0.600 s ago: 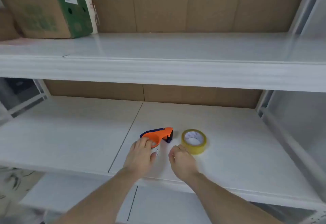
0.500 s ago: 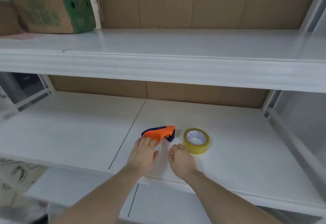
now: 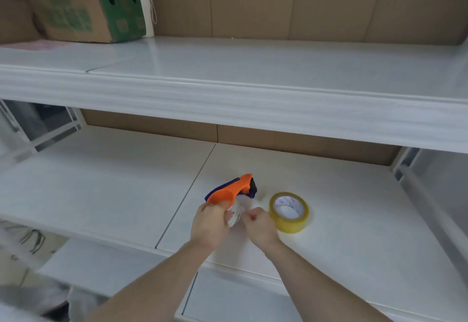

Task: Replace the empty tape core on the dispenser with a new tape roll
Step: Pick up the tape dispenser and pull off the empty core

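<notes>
Head view: the orange tape dispenser (image 3: pixel 233 190) is being held just above the lower shelf (image 3: pixel 354 207), slightly below the centre of the frame, with its dark blade end pointing toward 1 o'clock. A pale, blurred ring, apparently the empty tape core (image 3: pixel 236 214), is being shown at the dispenser's near end, between the two hands. The dispenser's near end is being gripped by the left hand (image 3: pixel 209 223), whose fingers are curled closed around the orange body from the 8 o'clock side. The right hand (image 3: pixel 258 223) is being held at the core's 3 o'clock side, with its fingers drawn together in a pinch; whether the core itself is being pinched cannot be told because of motion blur.

The new tape roll (image 3: pixel 289 212), yellowish with a white inner core, is lying flat on the lower shelf at 3 o'clock from the dispenser, just beside the right hand. Contact between roll and hand cannot be confirmed.

Both bare forearms are being extended into the frame from 6 o'clock. A seam in the lower shelf surface is running from 12 o'clock to 7 o'clock, to the left of the dispenser. An upper shelf (image 3: pixel 253 93) is crossing the frame above, and a brown and green cardboard box (image 3: pixel 83 4) is standing on it at 10 o'clock, well apart from the task items.
</notes>
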